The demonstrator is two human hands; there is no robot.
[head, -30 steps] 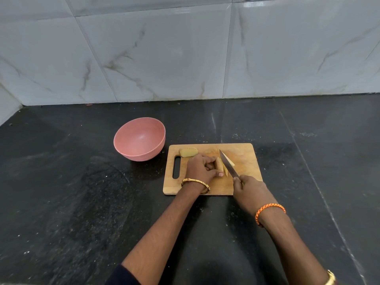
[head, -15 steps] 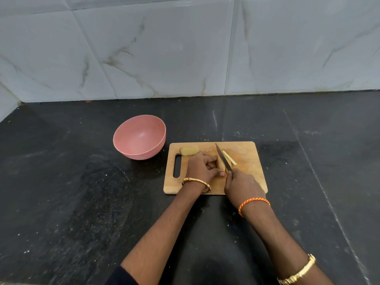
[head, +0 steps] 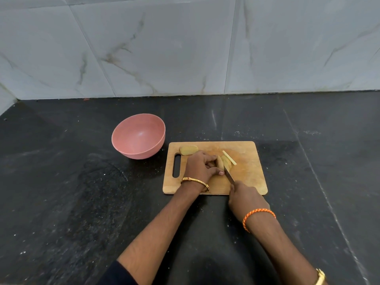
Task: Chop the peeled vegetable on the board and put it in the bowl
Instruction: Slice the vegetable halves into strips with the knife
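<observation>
Presently, on the rectangular wooden chopping board (head: 246,177), the left hand (head: 200,167) curls its fingers over a pale peeled vegetable piece (head: 223,162), pinning it down. The right hand (head: 244,197) grips a steel-bladed knife (head: 229,174), fingers wrapped round the handle, blade against the piece. Another peeled chunk (head: 188,150) lies near the board's handle slot. The pink round bowl (head: 138,136) stands just beside the board on the black counter (head: 61,192).

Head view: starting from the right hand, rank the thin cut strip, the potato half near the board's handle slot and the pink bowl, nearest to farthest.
From the right hand:
1. thin cut strip, on the board just beyond the knife.
2. potato half, at the board's far left corner.
3. pink bowl, off the board to its left on the counter.
</observation>
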